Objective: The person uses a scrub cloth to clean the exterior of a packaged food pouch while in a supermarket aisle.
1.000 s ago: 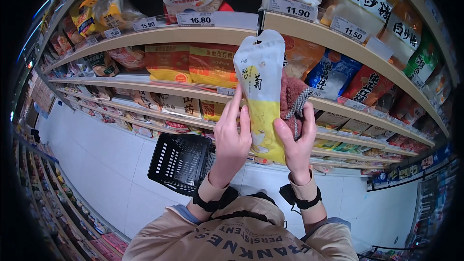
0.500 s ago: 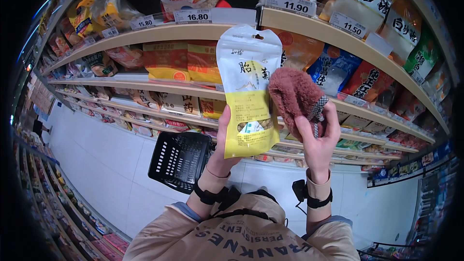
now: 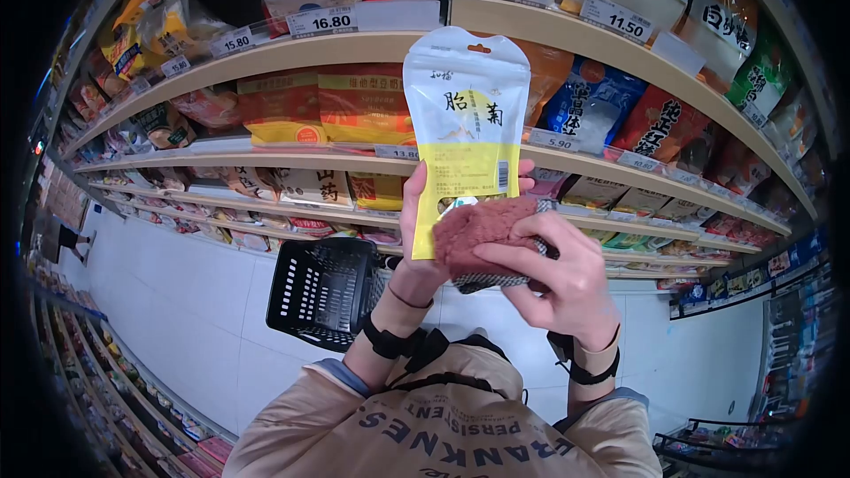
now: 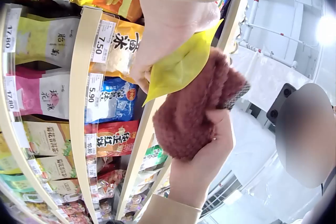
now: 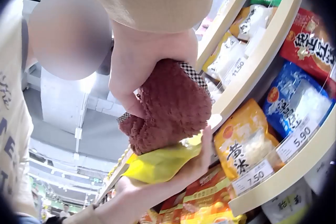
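My left hand (image 3: 420, 276) holds a white and yellow chrysanthemum tea pouch (image 3: 469, 106) upright from behind, with the thumb along its left edge and fingertips showing past the right edge. A fluffy brown cloth (image 3: 478, 232) with checkered trim is gripped in my right hand (image 3: 571, 279). It lies across the pouch's lower front and hides part of it. In the left wrist view the pouch's yellow bottom (image 4: 184, 66) sits close against the cloth (image 4: 189, 108). From the right wrist, fingers press into the cloth (image 5: 173, 106) just over the yellow pouch (image 5: 163, 163).
Shelves (image 3: 354, 46) of bagged foods curve around in front, with price tags along their edges. A black shopping basket (image 3: 323, 288) stands on the floor to the lower left. Another shelf (image 3: 115, 389) runs along the left side.
The cloth has moved from behind and beside the pouch to its lower front, with the right hand shifting left and down. The pouch's printed back has turned squarely toward the head camera.
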The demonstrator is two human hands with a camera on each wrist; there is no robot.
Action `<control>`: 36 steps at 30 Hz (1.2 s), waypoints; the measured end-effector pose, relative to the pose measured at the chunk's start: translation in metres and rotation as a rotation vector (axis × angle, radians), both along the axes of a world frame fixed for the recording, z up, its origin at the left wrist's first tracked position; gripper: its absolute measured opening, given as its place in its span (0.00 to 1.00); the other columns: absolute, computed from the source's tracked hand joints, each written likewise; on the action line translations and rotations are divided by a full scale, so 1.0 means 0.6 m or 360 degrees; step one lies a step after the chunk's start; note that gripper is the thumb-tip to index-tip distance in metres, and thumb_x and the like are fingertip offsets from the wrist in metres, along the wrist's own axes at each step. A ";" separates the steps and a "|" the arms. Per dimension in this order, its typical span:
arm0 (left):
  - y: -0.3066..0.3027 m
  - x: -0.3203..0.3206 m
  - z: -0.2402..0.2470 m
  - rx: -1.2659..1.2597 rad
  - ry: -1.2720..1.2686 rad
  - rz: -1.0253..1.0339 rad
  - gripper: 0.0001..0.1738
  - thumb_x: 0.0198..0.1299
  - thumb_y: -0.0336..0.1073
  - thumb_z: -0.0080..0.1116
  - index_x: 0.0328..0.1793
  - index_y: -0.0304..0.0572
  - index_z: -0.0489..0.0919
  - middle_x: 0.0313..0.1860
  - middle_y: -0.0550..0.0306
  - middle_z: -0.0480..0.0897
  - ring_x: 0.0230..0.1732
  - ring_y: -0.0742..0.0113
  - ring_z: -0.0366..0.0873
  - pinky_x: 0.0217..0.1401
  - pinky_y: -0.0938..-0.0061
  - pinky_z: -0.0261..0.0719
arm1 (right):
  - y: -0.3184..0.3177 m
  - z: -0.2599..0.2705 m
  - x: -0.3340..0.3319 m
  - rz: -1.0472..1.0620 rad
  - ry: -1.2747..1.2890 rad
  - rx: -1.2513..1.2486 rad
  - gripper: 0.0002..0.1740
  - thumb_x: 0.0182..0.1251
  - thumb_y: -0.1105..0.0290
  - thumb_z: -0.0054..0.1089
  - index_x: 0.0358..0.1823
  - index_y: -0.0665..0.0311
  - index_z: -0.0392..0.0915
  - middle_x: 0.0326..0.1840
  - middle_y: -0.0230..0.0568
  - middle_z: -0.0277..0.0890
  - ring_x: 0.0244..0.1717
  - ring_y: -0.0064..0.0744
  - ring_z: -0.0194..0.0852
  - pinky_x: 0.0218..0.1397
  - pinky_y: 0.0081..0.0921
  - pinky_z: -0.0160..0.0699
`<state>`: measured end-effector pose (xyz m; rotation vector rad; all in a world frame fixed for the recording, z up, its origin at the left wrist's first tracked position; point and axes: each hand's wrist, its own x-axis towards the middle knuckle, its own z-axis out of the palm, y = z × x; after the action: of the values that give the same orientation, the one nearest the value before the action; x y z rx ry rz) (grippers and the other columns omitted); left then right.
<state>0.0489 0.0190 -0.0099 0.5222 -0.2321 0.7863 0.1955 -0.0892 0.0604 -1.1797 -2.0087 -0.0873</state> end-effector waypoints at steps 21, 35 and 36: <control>-0.014 -0.013 -0.033 -0.0174 -0.0306 0.0071 0.39 0.74 0.61 0.36 0.79 0.40 0.60 0.72 0.44 0.71 0.70 0.50 0.72 0.73 0.52 0.71 | 0.026 -0.004 0.007 -0.0306 0.0199 0.0236 0.24 0.45 0.79 0.67 0.49 0.60 0.86 0.42 0.43 0.75 0.41 0.44 0.78 0.44 0.36 0.80; -0.018 -0.014 -0.041 0.0010 -0.0108 -0.0035 0.42 0.68 0.59 0.43 0.78 0.34 0.58 0.70 0.37 0.72 0.67 0.43 0.75 0.70 0.51 0.74 | 0.053 0.018 0.012 -0.0478 0.0267 0.0353 0.28 0.48 0.84 0.62 0.53 0.56 0.85 0.46 0.47 0.73 0.46 0.46 0.77 0.49 0.39 0.79; -0.017 -0.014 -0.039 0.0165 0.0035 -0.0034 0.42 0.68 0.59 0.43 0.78 0.34 0.58 0.70 0.37 0.72 0.67 0.42 0.74 0.70 0.51 0.74 | 0.053 0.021 0.013 -0.0503 0.0255 0.0344 0.28 0.48 0.84 0.62 0.54 0.56 0.84 0.46 0.47 0.73 0.46 0.46 0.77 0.49 0.39 0.79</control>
<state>0.0408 0.0086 -0.0331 0.6253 -0.2586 0.7503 0.2034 -0.0576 0.0731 -1.3092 -1.6172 -0.3481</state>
